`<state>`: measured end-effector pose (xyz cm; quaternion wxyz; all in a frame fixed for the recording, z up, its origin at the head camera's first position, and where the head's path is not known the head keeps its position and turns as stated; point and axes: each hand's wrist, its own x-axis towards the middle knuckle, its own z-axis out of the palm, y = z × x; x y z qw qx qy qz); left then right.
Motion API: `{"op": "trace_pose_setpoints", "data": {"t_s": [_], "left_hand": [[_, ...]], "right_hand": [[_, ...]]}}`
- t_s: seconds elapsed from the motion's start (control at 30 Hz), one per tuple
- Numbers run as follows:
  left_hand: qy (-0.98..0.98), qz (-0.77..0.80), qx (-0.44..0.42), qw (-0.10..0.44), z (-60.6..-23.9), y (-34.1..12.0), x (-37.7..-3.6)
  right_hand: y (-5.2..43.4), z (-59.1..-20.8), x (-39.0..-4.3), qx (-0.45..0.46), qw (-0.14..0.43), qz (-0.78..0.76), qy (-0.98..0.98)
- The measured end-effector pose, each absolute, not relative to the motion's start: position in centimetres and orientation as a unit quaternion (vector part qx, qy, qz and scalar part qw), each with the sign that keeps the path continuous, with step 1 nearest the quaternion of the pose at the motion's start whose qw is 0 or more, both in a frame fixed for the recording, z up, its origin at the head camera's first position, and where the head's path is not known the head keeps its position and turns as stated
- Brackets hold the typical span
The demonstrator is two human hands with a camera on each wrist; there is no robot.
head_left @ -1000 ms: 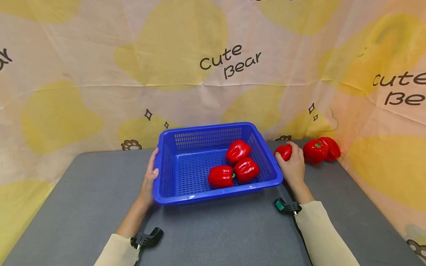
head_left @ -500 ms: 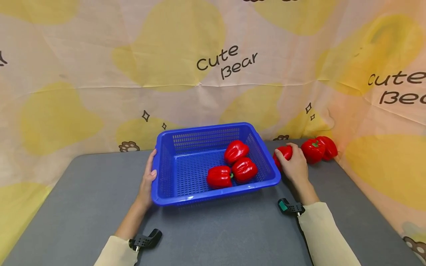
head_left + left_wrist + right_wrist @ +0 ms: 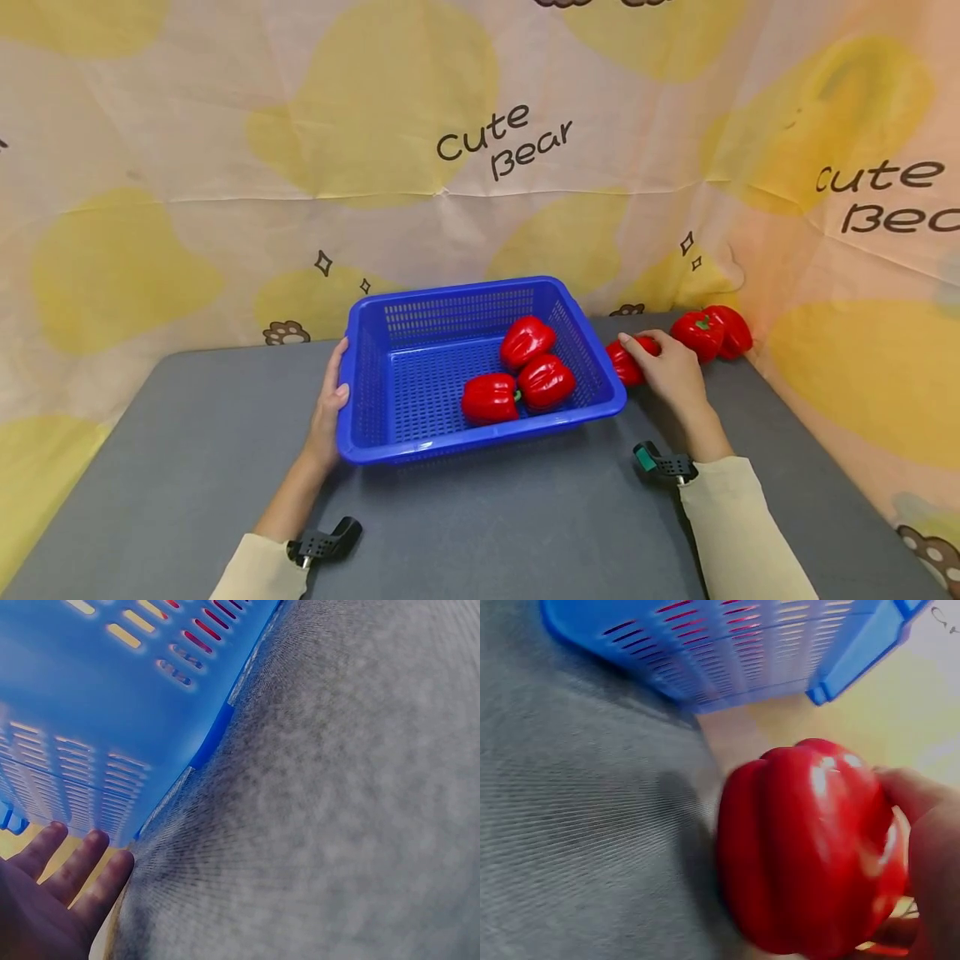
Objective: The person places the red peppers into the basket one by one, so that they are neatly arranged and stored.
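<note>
I see the right hand (image 3: pixel 670 369) wrapped around a red pepper (image 3: pixel 626 360), fingers curled over it, just beside the right wall of the blue basket (image 3: pixel 375 379). The right wrist view confirms the grip on the pepper; I can't tell if it's off the table. The left hand (image 3: pixel 330 406) lies flat against the basket's left wall, fingers straight, holding nothing. Three peppers (image 3: pixel 517 379) sit inside the basket, toward its right side, touching each other. Two more peppers (image 3: pixel 708 332) lie right of the basket by the backdrop, on the grey table (image 3: pixel 187 467).
</note>
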<state>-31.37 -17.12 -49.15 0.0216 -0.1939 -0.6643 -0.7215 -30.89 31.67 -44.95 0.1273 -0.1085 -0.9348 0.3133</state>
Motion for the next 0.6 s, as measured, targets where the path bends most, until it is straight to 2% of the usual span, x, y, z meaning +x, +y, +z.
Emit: {"op": "trace_pose_setpoints", "data": {"t_s": [0.17,0.27,0.37,0.5,0.6], "left_hand": [[-0.646,-0.734,-0.208,0.017,-49.0,-17.0,-31.2],[-0.650,-0.729,-0.212,0.018,-48.8,-17.0,-31.2],[-0.656,-0.724,-0.211,0.020,-48.8,-17.0,-31.2],[-0.660,-0.721,-0.210,0.023,-48.9,-17.0,-31.2],[-0.660,-0.721,-0.209,0.023,-48.9,-17.0,-31.2]], "right_hand": [[32.0,-44.5,-30.9,-0.128,0.114,0.291,-0.941],[31.8,-44.6,-30.9,-0.133,0.130,0.293,-0.938],[31.4,-45.0,-31.2,-0.127,0.187,0.299,-0.927],[30.7,-45.8,-31.7,-0.088,0.301,0.306,-0.899],[30.4,-46.3,-32.1,-0.043,0.349,0.310,-0.884]]}}
